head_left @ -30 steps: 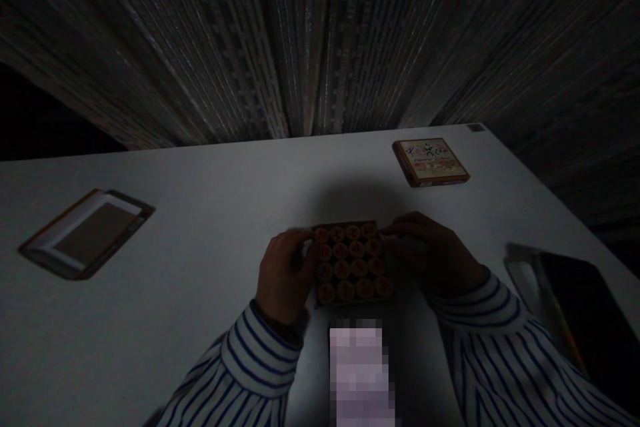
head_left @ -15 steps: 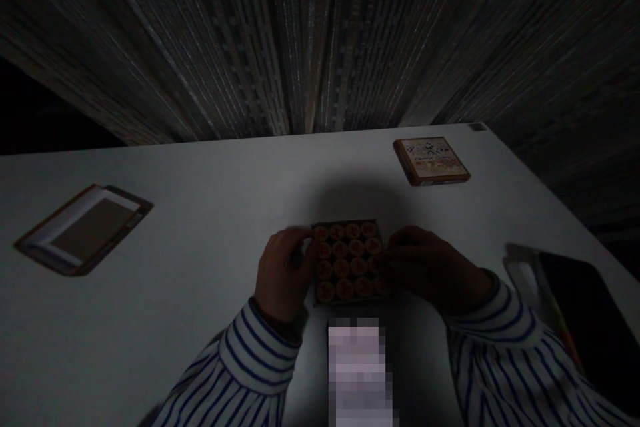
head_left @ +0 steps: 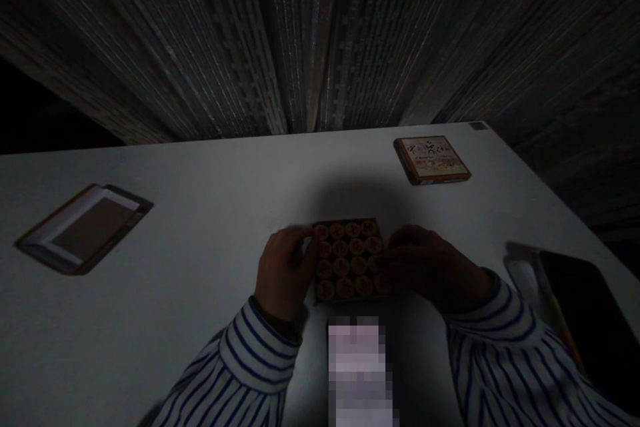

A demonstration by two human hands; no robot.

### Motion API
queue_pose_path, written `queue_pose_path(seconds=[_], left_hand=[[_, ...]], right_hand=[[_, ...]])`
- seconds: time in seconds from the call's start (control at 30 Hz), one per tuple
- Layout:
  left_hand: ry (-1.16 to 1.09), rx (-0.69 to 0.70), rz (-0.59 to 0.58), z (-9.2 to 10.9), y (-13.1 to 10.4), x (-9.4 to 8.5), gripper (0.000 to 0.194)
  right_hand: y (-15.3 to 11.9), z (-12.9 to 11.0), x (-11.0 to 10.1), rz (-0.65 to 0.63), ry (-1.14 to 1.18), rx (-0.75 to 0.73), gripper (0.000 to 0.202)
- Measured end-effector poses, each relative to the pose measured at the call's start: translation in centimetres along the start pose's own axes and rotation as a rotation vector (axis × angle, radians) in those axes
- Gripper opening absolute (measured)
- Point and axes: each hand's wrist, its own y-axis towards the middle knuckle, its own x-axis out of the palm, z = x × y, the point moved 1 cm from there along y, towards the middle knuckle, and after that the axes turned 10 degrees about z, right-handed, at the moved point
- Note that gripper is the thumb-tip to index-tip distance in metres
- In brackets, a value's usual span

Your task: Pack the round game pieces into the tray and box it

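A shallow box (head_left: 345, 221) lies flat on the white table, filled with round Chinese chess pieces (head_left: 358, 265) in neat rows, their red characters facing up. On its left side my left hand (head_left: 286, 270) is closed, with thumb and fingers against the edge. From the right, my right hand (head_left: 430, 265) closes its fingers on the box's other edge and partly covers the pieces there. Dim light and shadow hide the exact contact of the right fingertips.
A lidded chess box (head_left: 434, 159) sits at the back right. An open box part (head_left: 90, 227) lies on the left of the table (head_left: 225, 187). A dark flat object (head_left: 590, 320) rests at the right, and a pixelated bright rectangle (head_left: 357, 367) is in front of me.
Both hands stay at the sides of the box, and the pieces keep their places. Only the light looks slightly dimmer.
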Motion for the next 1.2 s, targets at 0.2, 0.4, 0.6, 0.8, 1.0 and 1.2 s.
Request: queue_pose_path(seconds=[0.2,0.4,0.6,0.8,1.0,1.2], left_hand=[[-0.01,-0.009,0.025,0.4,-0.4,-0.5,0.017],[-0.05,0.064,-0.005,1.8,-3.2,-2.5,0.02],[-0.044,0.095,-0.06,2.2,-4.7,-3.1,0.02],[-0.049,0.105,-0.073,2.1,-4.7,-2.9,0.016],[-0.065,0.104,-0.093,2.0,-4.8,-3.0,0.017],[-0.065,0.117,-0.095,2.1,-4.7,-3.0,0.018]], right_hand=[[-0.9,-1.4,-1.3,0.045,-0.057,0.045,0.018],[-3.2,-2.2,-0.4,0.144,-0.118,0.073,0.019],[-3.8,-1.6,0.5,0.135,-0.118,0.061,0.019],[-3.6,-1.9,0.5,0.155,-0.139,0.028,0.017],[-3.3,-2.4,0.3,0.171,-0.153,0.017,0.017],[-3.5,-2.2,0.3,0.141,-0.156,0.027,0.015]])
